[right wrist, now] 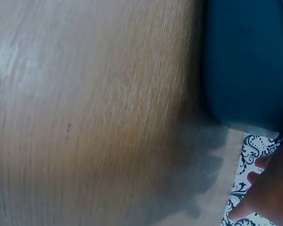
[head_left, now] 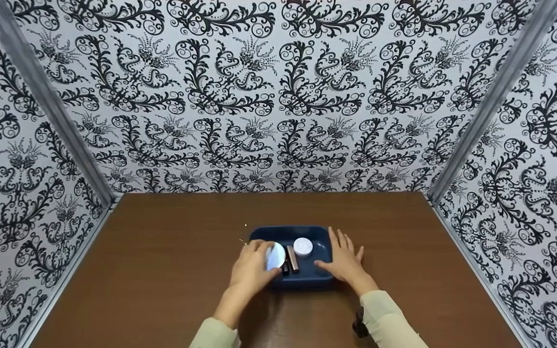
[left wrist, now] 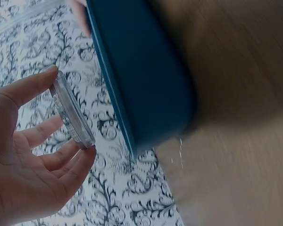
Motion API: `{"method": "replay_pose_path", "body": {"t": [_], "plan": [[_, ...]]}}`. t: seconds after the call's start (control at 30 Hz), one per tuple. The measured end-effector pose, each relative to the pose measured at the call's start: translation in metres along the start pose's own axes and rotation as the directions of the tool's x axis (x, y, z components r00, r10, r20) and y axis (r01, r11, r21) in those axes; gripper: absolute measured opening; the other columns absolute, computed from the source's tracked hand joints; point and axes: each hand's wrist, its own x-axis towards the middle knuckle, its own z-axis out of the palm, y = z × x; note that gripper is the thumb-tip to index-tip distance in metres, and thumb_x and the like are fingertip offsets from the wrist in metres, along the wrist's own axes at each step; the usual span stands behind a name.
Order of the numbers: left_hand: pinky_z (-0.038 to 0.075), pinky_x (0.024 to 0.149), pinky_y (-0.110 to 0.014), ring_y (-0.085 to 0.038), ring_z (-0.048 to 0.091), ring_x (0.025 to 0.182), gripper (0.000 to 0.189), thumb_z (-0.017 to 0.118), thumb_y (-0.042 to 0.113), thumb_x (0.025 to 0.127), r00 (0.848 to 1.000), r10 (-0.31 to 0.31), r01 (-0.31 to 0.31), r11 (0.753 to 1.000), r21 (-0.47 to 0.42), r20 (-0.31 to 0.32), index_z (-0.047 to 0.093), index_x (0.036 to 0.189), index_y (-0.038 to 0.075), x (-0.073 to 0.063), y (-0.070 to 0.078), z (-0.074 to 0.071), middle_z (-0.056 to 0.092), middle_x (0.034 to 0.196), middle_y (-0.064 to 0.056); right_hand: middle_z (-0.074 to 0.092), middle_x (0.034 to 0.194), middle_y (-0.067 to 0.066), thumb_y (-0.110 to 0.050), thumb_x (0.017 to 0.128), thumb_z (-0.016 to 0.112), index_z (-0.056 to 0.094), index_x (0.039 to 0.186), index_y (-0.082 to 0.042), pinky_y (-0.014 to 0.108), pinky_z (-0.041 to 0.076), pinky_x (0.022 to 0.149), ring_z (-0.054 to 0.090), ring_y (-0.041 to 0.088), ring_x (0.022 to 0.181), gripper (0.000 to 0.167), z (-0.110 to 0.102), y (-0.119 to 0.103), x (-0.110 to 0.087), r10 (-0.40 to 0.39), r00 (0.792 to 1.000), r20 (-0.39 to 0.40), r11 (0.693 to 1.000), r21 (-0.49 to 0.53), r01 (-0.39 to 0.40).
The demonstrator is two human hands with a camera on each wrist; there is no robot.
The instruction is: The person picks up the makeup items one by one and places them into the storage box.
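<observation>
My left hand (head_left: 252,268) pinches a round mirror (head_left: 275,256) by its edge, above the left side of a dark blue tray (head_left: 302,284). The left wrist view shows the mirror (left wrist: 73,113) edge-on, thin with a clear rim, between thumb and fingers. My right hand (head_left: 347,261) lies along the tray's right rim, fingers spread and straight, thumb over the inside. In the tray are a round white jar (head_left: 303,247), a slim pinkish-brown stick (head_left: 293,259) and a small black item (head_left: 285,268), partly hidden by the mirror and left hand.
On the brown table (head_left: 172,251), a small gold piece (head_left: 244,241) lies just left of the tray, and a tiny bright dot (head_left: 245,224) sits behind it. Patterned walls (head_left: 259,96) enclose the table at the back and sides.
</observation>
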Motion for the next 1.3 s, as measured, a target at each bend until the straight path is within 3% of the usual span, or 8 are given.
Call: {"method": "replay_pose_path", "body": {"t": [0.27, 0.57, 0.73, 0.97, 1.13, 1.3], "plan": [[0.053, 0.093, -0.052, -0.033, 0.059, 0.116, 0.057, 0.087, 0.032, 0.075, 0.993, 0.028, -0.033, 0.999, 0.040, 0.113, 0.066, 0.125, 0.014, 0.016, 0.025, 0.030, 0.062, 0.128, -0.012, 0.021, 0.165, 0.021, -0.049, 0.082, 0.077, 0.016, 0.161, -0.015, 0.081, 0.004, 0.110, 0.016, 0.044, 0.152, 0.106, 0.000, 0.001, 0.000, -0.008, 1.000, -0.002, 1.000, 0.008, 0.008], [0.056, 0.086, -0.047, -0.032, 0.063, 0.107, 0.053, 0.087, 0.034, 0.074, 0.976, 0.062, -0.080, 0.994, 0.078, 0.211, 0.066, 0.118, 0.013, 0.031, 0.039, 0.058, 0.064, 0.121, -0.015, 0.018, 0.166, 0.018, -0.045, 0.083, 0.078, 0.014, 0.162, -0.018, 0.081, 0.004, 0.111, 0.017, 0.045, 0.151, 0.105, -0.001, 0.002, 0.000, 0.000, 1.000, -0.005, 1.000, -0.008, 0.000], [0.056, 0.086, -0.045, -0.032, 0.063, 0.107, 0.057, 0.089, 0.034, 0.072, 0.968, 0.060, -0.075, 0.996, 0.053, 0.243, 0.066, 0.119, 0.011, 0.037, 0.042, 0.068, 0.065, 0.121, -0.015, 0.018, 0.166, 0.019, -0.040, 0.087, 0.075, 0.016, 0.161, -0.017, 0.081, 0.003, 0.110, 0.016, 0.044, 0.152, 0.097, -0.002, 0.001, -0.002, -0.002, 1.000, -0.006, 1.000, -0.002, 0.002], [0.055, 0.084, -0.040, -0.026, 0.065, 0.100, 0.051, 0.089, 0.035, 0.071, 0.962, 0.074, -0.088, 0.995, 0.043, 0.265, 0.064, 0.110, 0.010, 0.040, 0.041, 0.078, 0.067, 0.108, -0.009, 0.022, 0.164, 0.021, -0.037, 0.102, 0.053, 0.021, 0.160, -0.015, 0.081, 0.002, 0.110, 0.018, 0.046, 0.150, 0.070, -0.004, 0.000, -0.004, -0.033, 0.999, -0.022, 0.999, -0.002, 0.033], [0.056, 0.081, -0.039, -0.029, 0.064, 0.098, 0.043, 0.090, 0.028, 0.071, 0.957, 0.085, -0.100, 0.994, 0.039, 0.278, 0.064, 0.099, 0.009, 0.042, 0.041, 0.081, 0.062, 0.109, -0.012, 0.024, 0.163, 0.023, -0.045, 0.101, 0.052, 0.022, 0.160, -0.013, 0.081, 0.003, 0.109, 0.020, 0.047, 0.149, 0.073, -0.003, -0.001, -0.005, -0.048, 0.998, -0.037, 0.999, -0.004, 0.048], [0.056, 0.086, -0.041, -0.031, 0.064, 0.104, 0.034, 0.088, 0.025, 0.073, 0.951, 0.078, -0.111, 0.989, 0.097, 0.299, 0.068, 0.094, 0.009, 0.045, 0.044, 0.083, 0.061, 0.115, -0.015, 0.025, 0.163, 0.023, -0.047, 0.099, 0.054, 0.023, 0.159, -0.012, 0.082, 0.004, 0.109, 0.021, 0.047, 0.149, 0.076, -0.004, 0.001, -0.005, -0.056, 0.997, -0.052, 0.998, -0.005, 0.056]]}}
